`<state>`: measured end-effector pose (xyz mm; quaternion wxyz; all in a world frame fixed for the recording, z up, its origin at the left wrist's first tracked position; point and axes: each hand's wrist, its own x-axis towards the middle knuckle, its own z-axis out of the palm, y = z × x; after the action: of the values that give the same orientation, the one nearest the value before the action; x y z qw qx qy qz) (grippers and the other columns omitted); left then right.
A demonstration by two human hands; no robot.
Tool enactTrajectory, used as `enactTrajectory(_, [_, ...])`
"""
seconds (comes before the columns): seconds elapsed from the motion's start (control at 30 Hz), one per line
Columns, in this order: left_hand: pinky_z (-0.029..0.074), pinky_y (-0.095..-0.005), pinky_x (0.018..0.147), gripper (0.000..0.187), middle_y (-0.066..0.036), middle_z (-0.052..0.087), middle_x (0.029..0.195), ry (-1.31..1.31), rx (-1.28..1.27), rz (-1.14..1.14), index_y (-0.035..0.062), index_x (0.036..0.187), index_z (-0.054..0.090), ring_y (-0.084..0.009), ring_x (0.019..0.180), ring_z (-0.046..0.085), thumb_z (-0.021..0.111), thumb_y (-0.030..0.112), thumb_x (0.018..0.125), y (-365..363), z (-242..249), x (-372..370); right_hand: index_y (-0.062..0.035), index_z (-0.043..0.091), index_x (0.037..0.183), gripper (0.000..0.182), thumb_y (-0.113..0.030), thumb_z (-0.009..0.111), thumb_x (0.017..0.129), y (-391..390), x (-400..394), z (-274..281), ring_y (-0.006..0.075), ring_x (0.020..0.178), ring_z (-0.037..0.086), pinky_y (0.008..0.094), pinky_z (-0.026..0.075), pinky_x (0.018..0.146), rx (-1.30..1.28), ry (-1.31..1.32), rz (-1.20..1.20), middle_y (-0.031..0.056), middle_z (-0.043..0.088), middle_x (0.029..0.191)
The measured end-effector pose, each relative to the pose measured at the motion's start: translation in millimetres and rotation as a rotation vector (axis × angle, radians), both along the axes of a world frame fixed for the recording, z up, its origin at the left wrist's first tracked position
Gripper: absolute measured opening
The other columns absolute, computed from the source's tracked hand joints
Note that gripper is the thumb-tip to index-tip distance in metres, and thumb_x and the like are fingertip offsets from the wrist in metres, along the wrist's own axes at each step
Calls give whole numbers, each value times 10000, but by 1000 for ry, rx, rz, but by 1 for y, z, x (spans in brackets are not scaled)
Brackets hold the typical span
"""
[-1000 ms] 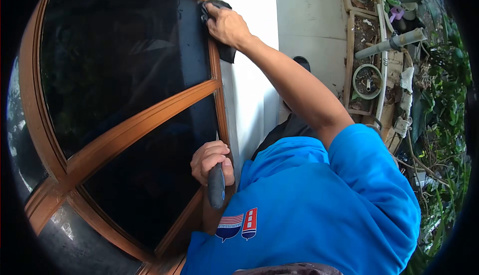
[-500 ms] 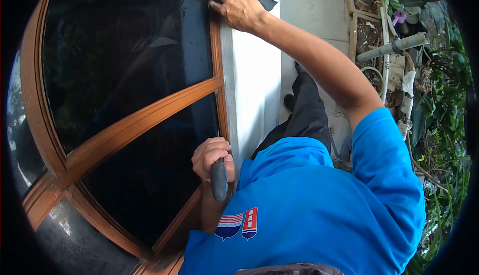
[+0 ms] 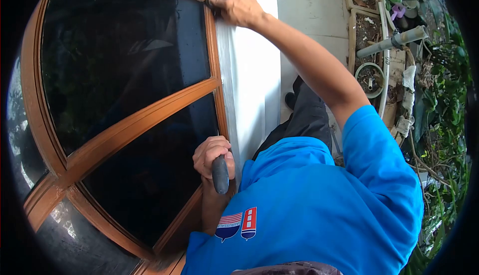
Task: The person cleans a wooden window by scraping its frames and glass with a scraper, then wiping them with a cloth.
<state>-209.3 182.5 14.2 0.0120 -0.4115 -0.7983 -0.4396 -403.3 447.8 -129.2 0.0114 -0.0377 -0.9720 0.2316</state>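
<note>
My left hand [image 3: 213, 156] is wrapped round a dark grey handle [image 3: 220, 175], beside the lower glass pane [image 3: 149, 175]. Whatever lies beyond that fist is hidden. Up at the top corner of the wooden window frame [image 3: 214, 50], my right hand [image 3: 239, 9] grips a dark cloth [image 3: 214, 3] and holds it against the frame's edge, near the upper glass pane [image 3: 124, 50]. Motion blurs the underside of the right hand a little.
A white wall edge [image 3: 254, 75] runs beside the frame. To the right are a tiled floor [image 3: 314, 10], planter boxes [image 3: 366, 33], a grey pipe [image 3: 391, 41], a round pot [image 3: 369, 80] and green plants [image 3: 449, 100].
My right hand has shifted slightly left with the cloth, whose loose end no longer shows on the right. The left hand stays in place, and its handle has tilted slightly.
</note>
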Motion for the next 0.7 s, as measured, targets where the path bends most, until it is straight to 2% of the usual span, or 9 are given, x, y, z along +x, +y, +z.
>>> enactTrajectory(0.13, [570, -346, 533, 194, -113, 603, 648, 6, 23, 13, 40, 873, 514, -249, 524, 635, 572, 23, 689, 3, 0, -1, -181, 469, 1473, 484, -180, 508, 991, -15, 13, -21, 233, 766, 721, 360, 630, 659, 72, 303, 29, 126, 662, 1062])
enactTrajectory(0.17, [569, -344, 531, 195, -114, 603, 648, 11, 31, 21, 39, 873, 513, -249, 524, 635, 572, 21, 688, 4, 0, -1, -112, 500, 1446, 477, -189, 531, 977, -25, 26, -20, 249, 778, 723, 364, 634, 682, 91, 283, 41, 141, 664, 1074])
enactTrajectory(0.3, [565, -338, 525, 196, -113, 601, 646, 31, 54, 19, 38, 868, 513, -249, 525, 636, 574, 14, 684, 6, 4, -4, -26, 584, 1356, 440, -179, 565, 943, -49, 70, -1, 257, 791, 726, 361, 634, 681, -53, 226, 186, 141, 669, 1109])
enactTrajectory(0.43, [576, -365, 604, 179, -129, 634, 691, -14, 8, 9, 33, 887, 529, -254, 589, 652, 584, 30, 717, 1, 5, 0, -117, 533, 1430, 518, -196, 587, 920, -31, 48, -2, 240, 794, 726, 355, 634, 681, -37, 208, 108, 142, 661, 1139])
enactTrajectory(0.47, [575, -364, 604, 178, -128, 634, 691, -15, 10, 4, 33, 887, 531, -255, 590, 652, 583, 28, 717, 1, 4, 0, -163, 510, 1455, 541, -209, 585, 921, -31, 32, -10, 233, 814, 727, 349, 635, 695, 10, 196, -17, 151, 647, 1171])
enactTrajectory(0.5, [574, -363, 604, 177, -128, 634, 691, -18, 10, -1, 34, 886, 532, -256, 591, 652, 582, 26, 717, 0, 3, 0, -166, 487, 1473, 541, -196, 566, 938, -24, 16, -9, 236, 842, 730, 349, 637, 708, 27, 158, -47, 149, 636, 1195])
enactTrajectory(0.57, [572, -362, 604, 176, -126, 636, 692, -27, 12, -4, 34, 885, 534, -257, 592, 653, 579, 22, 716, -1, 2, 0, -145, 472, 1481, 567, -206, 576, 927, -12, -2, -4, 260, 994, 710, 406, 618, 859, -63, 137, -35, 115, 609, 1286])
enactTrajectory(0.67, [570, -361, 601, 176, -124, 637, 694, -37, 21, 3, 32, 885, 536, -256, 592, 653, 577, 15, 715, -1, 1, 2, -145, 487, 1473, 540, -164, 544, 936, -22, 10, -1, 265, 988, 710, 401, 616, 868, -10, 93, -44, 111, 611, 1289])
enactTrajectory(0.7, [569, -361, 599, 177, -123, 637, 695, -31, 24, 0, 31, 886, 536, -256, 591, 652, 576, 14, 715, 0, 2, 1, -114, 548, 1417, 496, -126, 530, 922, -33, 25, -4, 274, 982, 710, 397, 613, 854, -29, 164, -31, 120, 613, 1282])
